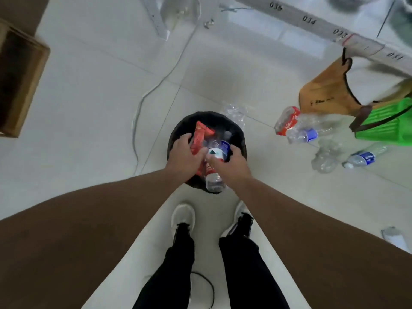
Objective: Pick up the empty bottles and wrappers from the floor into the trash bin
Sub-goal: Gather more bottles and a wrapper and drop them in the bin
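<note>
**Bottles and wrappers held over the trash bin**

Bottles and wrappers are being brought to the black trash bin point(178, 130), which stands on the tiled floor point(89, 108) just ahead of the person's shoes. An orange-red wrapper point(199, 139) is gripped in the left hand point(185, 152), its curled fingers closed around it. A clear bottle with a red-and-white label point(213, 166) is held by the right hand point(231, 162), fingers wrapped over it. Both are kept directly above the bin's mouth, presumably so that they drop inside when let go. What already lies in the bin cannot be made out behind the hands. Several crushed bottles point(296, 128) are left on the floor to the right, near a green bag point(385, 123) and a brown bag point(323, 92), so the task is judged unfinished.
</note>
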`<state>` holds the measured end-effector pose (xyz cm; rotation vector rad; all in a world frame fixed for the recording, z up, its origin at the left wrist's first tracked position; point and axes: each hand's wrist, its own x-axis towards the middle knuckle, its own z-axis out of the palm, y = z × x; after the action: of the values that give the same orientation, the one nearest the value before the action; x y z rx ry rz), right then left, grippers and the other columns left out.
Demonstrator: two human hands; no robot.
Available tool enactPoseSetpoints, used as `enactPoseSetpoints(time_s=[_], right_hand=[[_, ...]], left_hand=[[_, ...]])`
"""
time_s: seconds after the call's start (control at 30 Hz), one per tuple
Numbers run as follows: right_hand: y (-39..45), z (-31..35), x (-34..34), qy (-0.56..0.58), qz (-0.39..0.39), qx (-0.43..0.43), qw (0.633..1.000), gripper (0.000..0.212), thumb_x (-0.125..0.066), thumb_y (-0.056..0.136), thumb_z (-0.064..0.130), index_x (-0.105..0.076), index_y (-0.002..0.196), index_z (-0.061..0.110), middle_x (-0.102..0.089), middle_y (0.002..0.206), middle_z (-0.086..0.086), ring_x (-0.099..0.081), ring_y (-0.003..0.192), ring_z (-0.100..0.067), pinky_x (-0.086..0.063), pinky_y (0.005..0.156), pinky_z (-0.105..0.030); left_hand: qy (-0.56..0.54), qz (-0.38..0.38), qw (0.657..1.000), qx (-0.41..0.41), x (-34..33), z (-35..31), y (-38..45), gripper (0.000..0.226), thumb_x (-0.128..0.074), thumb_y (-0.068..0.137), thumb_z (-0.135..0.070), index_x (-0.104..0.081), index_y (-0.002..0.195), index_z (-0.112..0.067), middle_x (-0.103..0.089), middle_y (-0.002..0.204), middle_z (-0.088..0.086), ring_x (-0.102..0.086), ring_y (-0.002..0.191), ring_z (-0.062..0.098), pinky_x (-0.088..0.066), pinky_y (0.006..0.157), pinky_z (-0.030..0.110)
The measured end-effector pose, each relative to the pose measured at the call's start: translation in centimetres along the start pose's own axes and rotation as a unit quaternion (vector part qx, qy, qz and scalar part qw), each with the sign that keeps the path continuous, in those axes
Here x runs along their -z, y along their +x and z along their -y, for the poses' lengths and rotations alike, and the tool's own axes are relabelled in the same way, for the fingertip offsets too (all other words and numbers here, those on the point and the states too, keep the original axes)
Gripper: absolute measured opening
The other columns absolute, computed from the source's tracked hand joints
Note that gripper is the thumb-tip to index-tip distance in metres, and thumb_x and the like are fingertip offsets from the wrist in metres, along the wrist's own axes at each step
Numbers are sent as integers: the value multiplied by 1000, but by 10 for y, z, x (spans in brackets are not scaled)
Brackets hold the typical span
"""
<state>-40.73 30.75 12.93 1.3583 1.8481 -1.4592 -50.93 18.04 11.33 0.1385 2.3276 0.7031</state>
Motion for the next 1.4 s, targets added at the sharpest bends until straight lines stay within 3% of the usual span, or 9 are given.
enactPoseSetpoints(time_s=[0.07, 0.17, 0.3, 0.5, 0.63, 0.9, 1.03, 1.13, 1.4], right_hand=[[4, -7, -8, -9, 6, 7, 1000, 92, -73, 85, 66, -40, 159, 23, -56, 138, -5, -63, 116, -24, -58, 97, -43], [-11, -17, -2, -3, 20, 6, 1000, 95, -75, 77, 70, -43, 155, 28, -58, 138, -6, -67, 112, -23, -61, 92, -42], [-35, -21, 29, -42, 2, -1, 999, 112, -75, 71, 76, -32, 164, 31, -43, 156, -2, -52, 140, -24, -49, 111, -46], [-71, 1, 73, -99, -37, 40, 994, 91, -73, 65, 81, -43, 143, 45, -36, 122, 11, -53, 131, -21, -42, 94, -35], [-100, 17, 95, -75, -71, 36, 994, 108, -72, 67, 82, -34, 159, 42, -35, 159, 3, -48, 143, -23, -45, 111, -43], [-178, 19, 122, 37, -111, 14, 993, 114, -75, 69, 81, -28, 165, 43, -30, 165, 3, -40, 150, -20, -40, 113, -40], [-221, -8, 136, 63, -135, 0, 989, 111, -77, 73, 78, -27, 166, 42, -29, 165, 4, -42, 149, -20, -43, 116, -40], [-250, -36, 157, 67, -162, -20, 984, 111, -75, 72, 79, -28, 165, 43, -30, 165, 5, -44, 147, -20, -44, 112, -39], [-313, -165, 222, 91, -255, -142, 952, 111, -68, 66, 85, -34, 162, 41, -38, 158, 0, -52, 139, -27, -51, 101, -43]], left_hand=[[25, -27, 999, -18, -2, 8, 1, 51, -66, 94, -53, -57, 135, -25, -60, 127, -6, -60, 115, 16, -54, 104, 46], [76, -32, 996, -22, 11, 16, -13, 69, -64, 92, -55, -47, 151, -24, -53, 147, 1, -50, 135, 24, -47, 112, 50], [109, -3, 993, -47, 40, 9, -31, 76, -64, 90, -58, -43, 155, -25, -50, 152, 2, -46, 140, 27, -46, 113, 52], [108, 9, 990, -88, 73, -36, -54, 74, -68, 88, -58, -44, 152, -31, -52, 147, 0, -49, 136, 25, -46, 112, 51], [94, 27, 987, -127, 89, -68, -70, 74, -70, 86, -60, -48, 150, -29, -54, 145, 1, -51, 134, 25, -48, 111, 50], [101, 55, 973, -198, 105, -107, -128, 83, -69, 85, -66, -43, 154, -29, -49, 151, -3, -48, 137, 17, -45, 110, 37], [135, 80, 966, -207, 101, -118, -158, 83, -63, 84, -78, -39, 153, -39, -45, 154, -8, -44, 140, 14, -42, 106, 34], [156, 110, 955, -227, 93, -136, -176, 74, -61, 84, -77, -48, 146, -39, -53, 149, -3, -50, 139, 23, -50, 109, 48], [211, 148, 919, -299, 19, -186, -242, 83, -70, 90, -60, -38, 160, -28, -36, 164, 3, -32, 153, 23, -29, 126, 46]])
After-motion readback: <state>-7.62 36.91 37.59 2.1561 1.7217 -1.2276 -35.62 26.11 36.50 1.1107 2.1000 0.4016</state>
